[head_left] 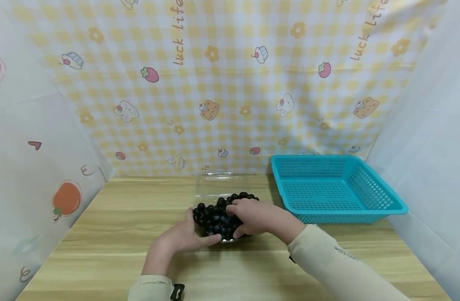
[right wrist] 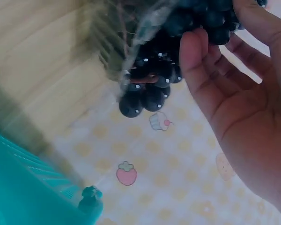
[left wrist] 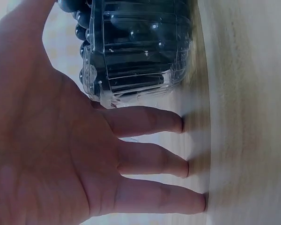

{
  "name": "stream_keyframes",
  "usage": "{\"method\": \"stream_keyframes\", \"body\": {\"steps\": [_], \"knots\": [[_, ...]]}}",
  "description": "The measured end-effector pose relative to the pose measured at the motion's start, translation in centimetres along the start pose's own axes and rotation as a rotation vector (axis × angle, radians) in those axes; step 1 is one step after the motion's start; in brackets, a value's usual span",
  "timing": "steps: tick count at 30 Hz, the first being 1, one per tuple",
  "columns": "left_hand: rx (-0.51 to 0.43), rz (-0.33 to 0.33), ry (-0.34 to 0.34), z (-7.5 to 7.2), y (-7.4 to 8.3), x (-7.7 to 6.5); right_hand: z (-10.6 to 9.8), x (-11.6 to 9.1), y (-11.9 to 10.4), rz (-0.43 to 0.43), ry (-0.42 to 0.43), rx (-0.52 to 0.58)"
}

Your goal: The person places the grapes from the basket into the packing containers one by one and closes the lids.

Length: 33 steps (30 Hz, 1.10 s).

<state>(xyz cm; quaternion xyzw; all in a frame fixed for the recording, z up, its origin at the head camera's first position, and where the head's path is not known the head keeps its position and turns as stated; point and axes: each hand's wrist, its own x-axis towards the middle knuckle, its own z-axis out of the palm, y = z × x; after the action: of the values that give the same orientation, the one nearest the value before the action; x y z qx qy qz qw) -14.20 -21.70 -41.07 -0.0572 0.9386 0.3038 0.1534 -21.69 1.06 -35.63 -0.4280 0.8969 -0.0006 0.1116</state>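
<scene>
Dark purple-black grapes (head_left: 218,223) are heaped in a clear plastic clamshell box (left wrist: 140,56), its transparent lid (head_left: 222,184) raised at the back. My left hand (head_left: 181,236) is at the box's left front corner, thumb along the front rim. In the left wrist view three straight fingers reach down beside the box, their tips at the tabletop. My right hand (head_left: 252,217) grips grapes at the right side of the heap, thumb and curled fingers around them, as the right wrist view shows. Some grapes (right wrist: 143,101) stick out past the box's rim there.
To the right of the box stands a turquoise perforated plastic basket (head_left: 339,215) with a wide rim. Both are on a wood-grain tabletop (head_left: 139,200). A yellow checked cloth (head_left: 230,83) hangs behind, with white sheets at both sides.
</scene>
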Motion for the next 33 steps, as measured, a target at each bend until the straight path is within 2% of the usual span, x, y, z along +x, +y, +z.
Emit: {"method": "stream_keyframes", "body": {"steps": [3,9,13,19,25,27,29,33], "knots": [[-0.006,0.001,0.008,0.0,0.1,0.1,0.8,0.5,-0.1,-0.044,0.027,-0.047],[-0.005,0.027,0.039,0.0,0.2,0.3,2.4,1.3,-1.1,-0.126,0.099,-0.24],[0.004,0.05,0.052,-0.1,0.2,0.4,3.0,1.3,-1.8,-0.127,0.145,-0.371],[0.014,0.041,0.033,-0.1,0.3,0.5,3.6,0.7,-3.1,-0.118,0.176,-0.578],[0.025,0.068,0.067,0.5,0.2,0.8,3.9,0.3,-4.3,-0.058,0.22,-0.673],[0.027,0.063,0.072,0.6,0.2,0.9,4.1,0.2,-4.3,-0.043,0.22,-0.649],[0.02,0.046,0.067,0.5,0.2,0.8,4.0,0.0,-3.8,-0.036,0.2,-0.559],[0.012,0.024,0.059,0.3,0.2,0.7,3.2,-0.6,-1.8,-0.01,0.137,-0.2]]}}
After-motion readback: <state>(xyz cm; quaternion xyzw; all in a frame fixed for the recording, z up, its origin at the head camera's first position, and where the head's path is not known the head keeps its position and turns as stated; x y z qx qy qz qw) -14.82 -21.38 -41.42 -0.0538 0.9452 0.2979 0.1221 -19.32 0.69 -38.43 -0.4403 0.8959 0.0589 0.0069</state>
